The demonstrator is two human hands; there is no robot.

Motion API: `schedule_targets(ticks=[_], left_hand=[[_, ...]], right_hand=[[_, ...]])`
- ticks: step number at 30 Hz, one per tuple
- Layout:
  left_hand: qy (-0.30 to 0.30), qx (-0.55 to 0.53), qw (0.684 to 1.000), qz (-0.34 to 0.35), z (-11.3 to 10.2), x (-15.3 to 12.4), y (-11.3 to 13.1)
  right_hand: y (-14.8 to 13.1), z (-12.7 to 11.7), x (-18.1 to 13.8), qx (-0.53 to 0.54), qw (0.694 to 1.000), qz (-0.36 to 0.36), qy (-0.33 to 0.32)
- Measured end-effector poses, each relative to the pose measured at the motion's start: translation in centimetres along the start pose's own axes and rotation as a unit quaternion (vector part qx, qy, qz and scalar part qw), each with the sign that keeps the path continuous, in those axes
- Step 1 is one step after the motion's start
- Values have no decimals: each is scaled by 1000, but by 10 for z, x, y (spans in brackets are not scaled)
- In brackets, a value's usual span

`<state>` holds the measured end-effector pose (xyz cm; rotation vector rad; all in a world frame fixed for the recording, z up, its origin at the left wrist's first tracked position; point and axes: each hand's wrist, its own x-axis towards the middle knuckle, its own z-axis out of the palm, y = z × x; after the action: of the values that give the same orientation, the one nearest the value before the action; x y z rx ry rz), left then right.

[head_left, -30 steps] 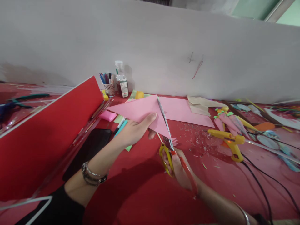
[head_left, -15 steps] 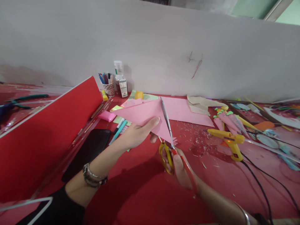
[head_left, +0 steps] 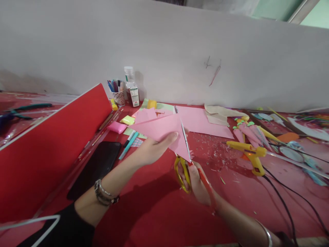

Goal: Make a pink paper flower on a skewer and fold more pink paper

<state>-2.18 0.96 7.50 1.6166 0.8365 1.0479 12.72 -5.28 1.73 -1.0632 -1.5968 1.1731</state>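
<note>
My left hand [head_left: 154, 149] pinches a folded pink paper triangle [head_left: 164, 130], thumb on top and fingers beneath, holding it above the red table [head_left: 154, 209]. My right hand [head_left: 197, 185] grips scissors [head_left: 183, 161] with yellow and red handles. Their blades run up along the triangle's right edge, cutting into the paper. A small pink offcut [head_left: 145, 115] lies just behind the triangle.
A large pink sheet [head_left: 203, 123] lies behind. A yellow glue gun [head_left: 248, 151] with black cords, paper carrots [head_left: 248, 133] and scraps sit to the right. On the left are a red board [head_left: 51, 147], a black phone [head_left: 97, 168], markers, a pen cup [head_left: 118, 94] and a bottle [head_left: 131, 87].
The triangle has dropped lower and the scissor blades have closed further along its right edge. A pink piece now lies free behind it. Both hands shifted slightly.
</note>
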Motion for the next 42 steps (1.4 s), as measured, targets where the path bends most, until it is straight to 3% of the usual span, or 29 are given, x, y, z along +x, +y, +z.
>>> schedule_targets(ticks=[2,6,12,15,19,28,31,38,42], left_hand=[[0,-5,1000,-19,1,0,-2],[60,-21,995,-77,3,-1,-5],[139,-85,981,-103,1,2,-12],[171,-128,974,-78,-4,6,-17],[150,-187,970,-22,-9,11,-15],[207,-285,935,-42,-28,19,1],[190,-298,933,-71,-28,19,-1],[27,-245,967,-70,-15,13,-5],[37,-207,975,-65,-13,11,-7]], right_hand=[[-3,0,1,-6,1000,-3,4],[-5,-1,1,1,1000,-2,-1],[-1,1,-1,104,994,31,-23],[1,2,-2,144,988,40,-33],[2,1,-3,190,979,42,-60],[2,-2,-5,256,957,71,-119],[5,-2,-6,306,935,96,-148],[3,0,-6,381,898,87,-202],[-1,0,-5,392,892,85,-206]])
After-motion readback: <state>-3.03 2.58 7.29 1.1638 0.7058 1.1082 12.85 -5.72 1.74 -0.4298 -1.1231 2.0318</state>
